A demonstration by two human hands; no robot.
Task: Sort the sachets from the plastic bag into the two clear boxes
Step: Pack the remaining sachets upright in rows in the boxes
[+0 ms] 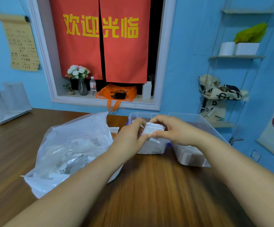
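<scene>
My left hand point(129, 135) and right hand point(174, 130) both pinch white paper sachets point(152, 129) over the left clear plastic box point(152, 149). Risk: thin pinch slips and mixed kinds drop in together.

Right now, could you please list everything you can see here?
sachet: one or more, white, above middle box
bag: one, clear, table left, holds more
middle box: one, clear, beside bag, partly filled
right box: one, clear, beside middle box, partly filled
table: one, brown wood, underneath
curtain: one, red, yellow characters, window
flowers: one bunch, white, sill
bottle: one, clear, sill
tote: one, orange, sill
plant: one, green, wall shelf
left hand: one, bare, pinching sachet
right hand: one, bare, pinching sachet
</scene>
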